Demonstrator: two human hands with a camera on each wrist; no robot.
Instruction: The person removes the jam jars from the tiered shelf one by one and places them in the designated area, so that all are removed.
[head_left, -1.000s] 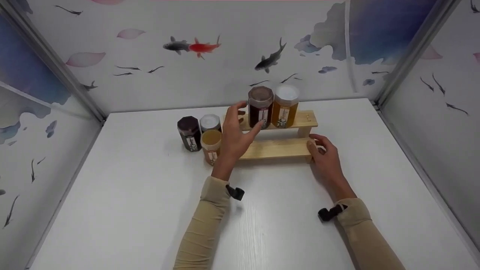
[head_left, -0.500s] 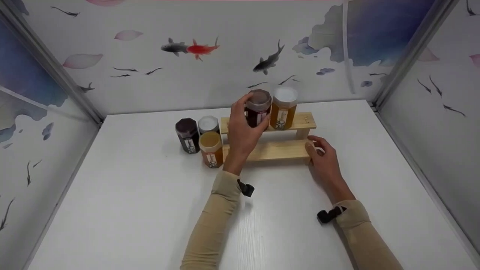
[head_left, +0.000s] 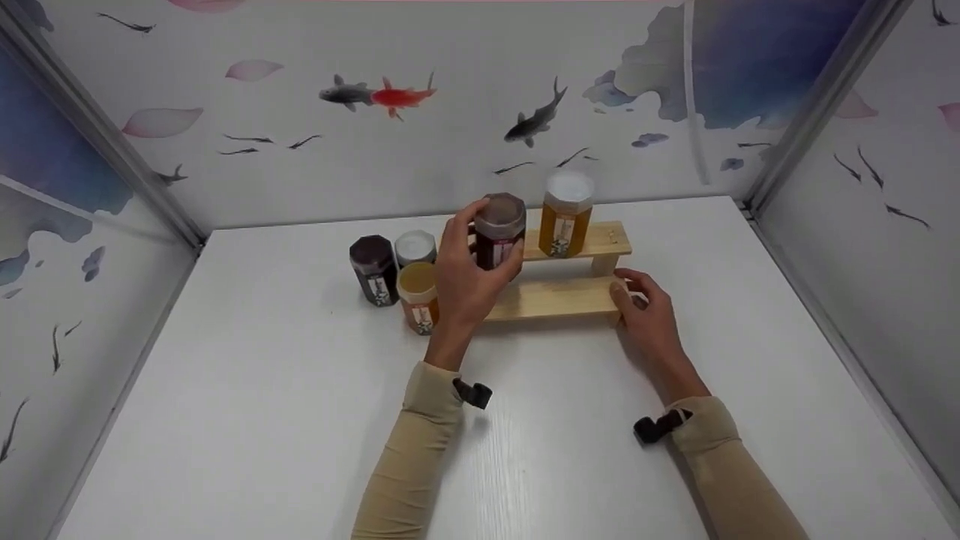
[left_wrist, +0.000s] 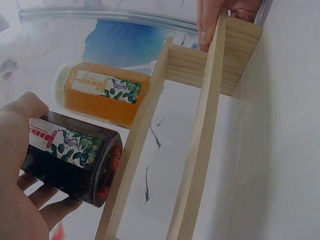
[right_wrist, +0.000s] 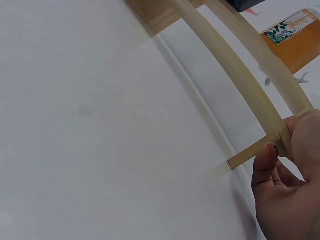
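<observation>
1. Two tan sleeves [head_left: 409, 457] are lying across the front of the white table [head_left: 255, 405], and my wrists are wearing small black cameras [head_left: 474, 394].
2. My right hand [head_left: 649, 319] is pinching the right end of the lower shelf [head_left: 555, 298] on a wooden stand [head_left: 604, 262].
3. My left hand [head_left: 466, 277] is holding a dark jar [head_left: 496, 225], the thumb going on one side and the fingers curling round the other.
4. An orange jar [head_left: 418, 292] is standing on the table just left of that hand, and a purple-lidded jar [head_left: 373, 274] and a white-lidded jar [head_left: 416, 246] are standing close behind it.
5. My dark jar is sitting or hanging at the upper shelf [head_left: 604, 238]; its bottom is showing right by the shelf's edge, but I am not able to tell if they are touching.
6. A honey-coloured jar [head_left: 565, 225] is standing on the upper shelf, right of my dark jar, with a little gap between.
7. Behind everything, a red fish [head_left: 403, 97] and grey fish [head_left: 535, 120] are swimming in a picture on the white wall [head_left: 442, 165].
</observation>
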